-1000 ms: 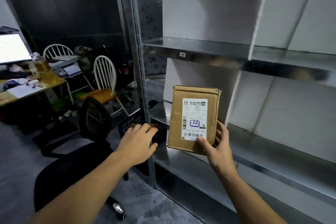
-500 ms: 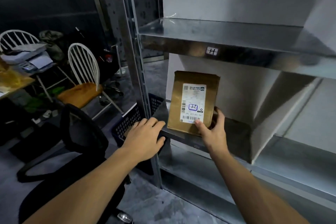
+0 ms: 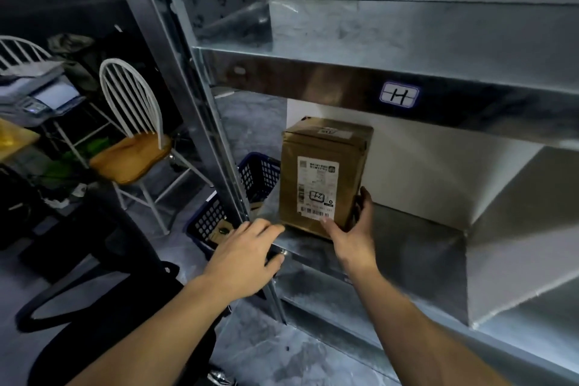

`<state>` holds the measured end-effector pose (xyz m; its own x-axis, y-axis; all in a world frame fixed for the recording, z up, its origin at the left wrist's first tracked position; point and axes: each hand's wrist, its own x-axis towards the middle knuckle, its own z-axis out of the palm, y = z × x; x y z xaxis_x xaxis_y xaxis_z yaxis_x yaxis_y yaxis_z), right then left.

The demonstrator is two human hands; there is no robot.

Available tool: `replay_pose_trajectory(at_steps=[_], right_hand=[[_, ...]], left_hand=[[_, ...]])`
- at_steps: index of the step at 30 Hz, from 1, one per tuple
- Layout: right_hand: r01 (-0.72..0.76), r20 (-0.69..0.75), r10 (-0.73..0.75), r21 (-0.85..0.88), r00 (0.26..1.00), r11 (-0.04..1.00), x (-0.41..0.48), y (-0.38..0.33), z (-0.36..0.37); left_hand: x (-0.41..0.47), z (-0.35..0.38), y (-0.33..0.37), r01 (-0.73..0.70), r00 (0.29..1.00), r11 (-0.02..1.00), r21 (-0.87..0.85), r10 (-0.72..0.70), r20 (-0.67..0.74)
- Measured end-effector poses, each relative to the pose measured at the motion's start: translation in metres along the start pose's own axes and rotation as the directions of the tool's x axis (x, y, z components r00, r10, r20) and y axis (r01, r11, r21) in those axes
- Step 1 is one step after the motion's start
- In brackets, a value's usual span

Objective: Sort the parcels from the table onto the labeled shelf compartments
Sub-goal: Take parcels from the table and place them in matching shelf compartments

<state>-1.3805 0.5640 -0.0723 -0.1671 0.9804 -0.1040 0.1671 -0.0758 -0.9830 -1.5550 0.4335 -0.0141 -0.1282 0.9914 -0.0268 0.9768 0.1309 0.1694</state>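
Centre of frame, parcel: a brown cardboard box standing upright on the lower metal shelf, in the leftmost compartment, near its front edge and close to the left post.
Parcel label: white shipping label on the face towards the camera, with a handwritten mark in a blue box and a barcode below; the small print is unreadable.
Right hand: clamped on the parcel's lower right corner, thumb on the front face by the barcode, fingers curled round the right side.
Left hand: lower centre, resting on the shelf's front left corner by the post, fingers loosely spread and gripping nothing.
Compartment tag: upper right of centre, a white tag reading "H" on the front lip of the upper shelf, above and to the right of the parcel.
Divider: right of the parcel, a pale panel closing the compartment's right side, well apart from the box.
Post: slanted metal upright just left of the parcel, between it and the room.
Basket: dark blue mesh crate on the floor behind the post, partly hidden by it and by the left hand.
Left of frame: white spindle-back chair with a wooden seat, a printer at far left, a black office chair at lower left.
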Motion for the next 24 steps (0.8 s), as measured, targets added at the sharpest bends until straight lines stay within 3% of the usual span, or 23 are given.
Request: replay_pose_trajectory(at_steps=[17, 24], right_hand=[[-0.063, 0.005, 0.065, -0.176, 0.998, 0.982, 0.012, 0.016, 0.021], [-0.017, -0.060, -0.009, -0.420, 0.998, 0.908, -0.043, 0.001, 0.004]], left_hand=[[0.001, 0.004, -0.035, -0.010, 1.000, 1.000, -0.027, 0.010, 0.024], [-0.016, -0.011, -0.049, -0.092, 0.995, 0.996, 0.017, 0.091, 0.050]])
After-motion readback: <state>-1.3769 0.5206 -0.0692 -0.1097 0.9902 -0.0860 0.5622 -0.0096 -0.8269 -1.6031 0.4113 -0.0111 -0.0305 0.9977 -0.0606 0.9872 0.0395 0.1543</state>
